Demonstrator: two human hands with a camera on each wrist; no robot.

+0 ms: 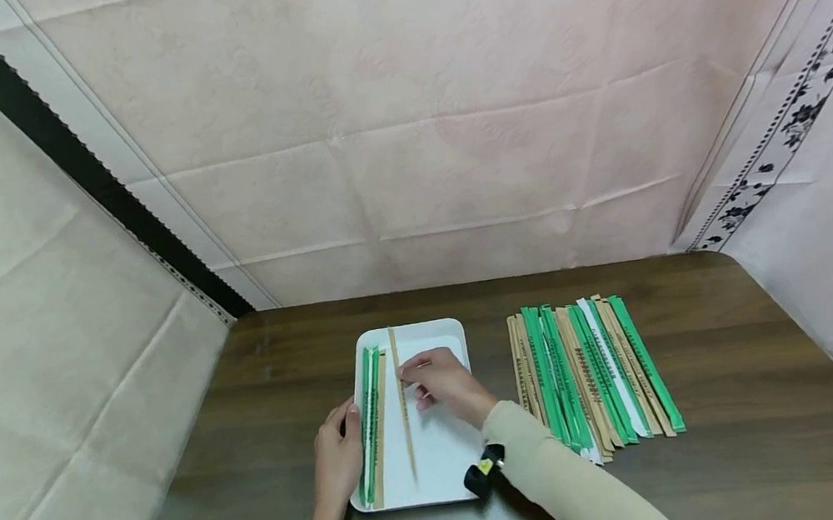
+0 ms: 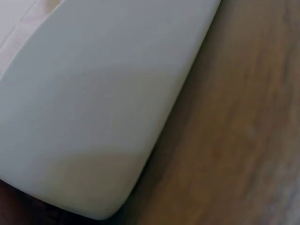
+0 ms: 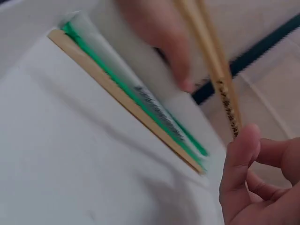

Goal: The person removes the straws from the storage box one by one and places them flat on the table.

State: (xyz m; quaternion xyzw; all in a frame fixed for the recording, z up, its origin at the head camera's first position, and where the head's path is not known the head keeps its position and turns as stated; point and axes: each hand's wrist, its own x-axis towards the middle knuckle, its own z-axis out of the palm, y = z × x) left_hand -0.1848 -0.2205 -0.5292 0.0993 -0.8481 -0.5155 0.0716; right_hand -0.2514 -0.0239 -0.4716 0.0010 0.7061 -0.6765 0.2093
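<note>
My right hand (image 1: 449,384) pinches a slim brown paper-wrapped chopstick packet (image 1: 406,428) between thumb and finger, over the white tray (image 1: 447,466). Dark print shows on the wrapper in the right wrist view, where the packet rises upright from my fingertips (image 3: 246,140). Along the tray's left side lie a few similar packets, green, white and green, and a brown packet (image 3: 117,96) nearest the middle. My left hand (image 1: 336,460) holds the tray by its left rim, thumb near the edge. The left wrist view shows mostly the tray's pale outer wall (image 2: 108,103).
Right of the tray, a wide row of green, brown and white packets (image 1: 586,377) lies side by side on the dark wooden table (image 1: 743,362). Pale cloth walls (image 1: 452,164) stand behind the table and on both sides.
</note>
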